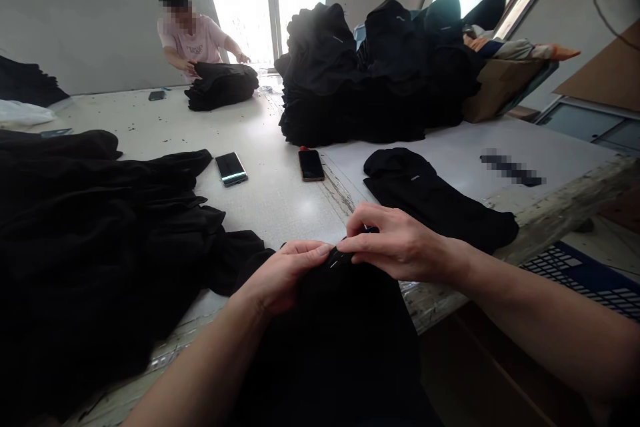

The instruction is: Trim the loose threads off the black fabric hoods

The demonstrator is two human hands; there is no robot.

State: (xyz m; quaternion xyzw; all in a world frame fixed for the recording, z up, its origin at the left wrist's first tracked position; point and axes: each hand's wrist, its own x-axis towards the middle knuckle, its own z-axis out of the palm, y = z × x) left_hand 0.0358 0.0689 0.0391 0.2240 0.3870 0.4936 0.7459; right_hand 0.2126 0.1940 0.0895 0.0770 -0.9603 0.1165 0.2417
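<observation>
A black garment (345, 333) hangs from my hands over the table's front edge, close to my body. My left hand (285, 273) grips its upper edge, with the thumb on top and the other fingers hidden by cloth. My right hand (395, 240) is closed in a pinch at the same edge, its fingertips almost touching my left thumb. A dark bit shows between the right fingers; whether it is cloth or a small tool is unclear. Just below the fingertips is a small white mark (339, 259) on the cloth. Another black garment (435, 193) lies folded beyond my right hand.
A large heap of black garments (90, 240) covers the table's left side. Two phones, one silver-edged (231, 169) and one dark (311, 165), lie ahead. Tall black stacks (360, 93) stand behind. Across the table (150, 127), a person (193, 40) handles a black pile (223, 85).
</observation>
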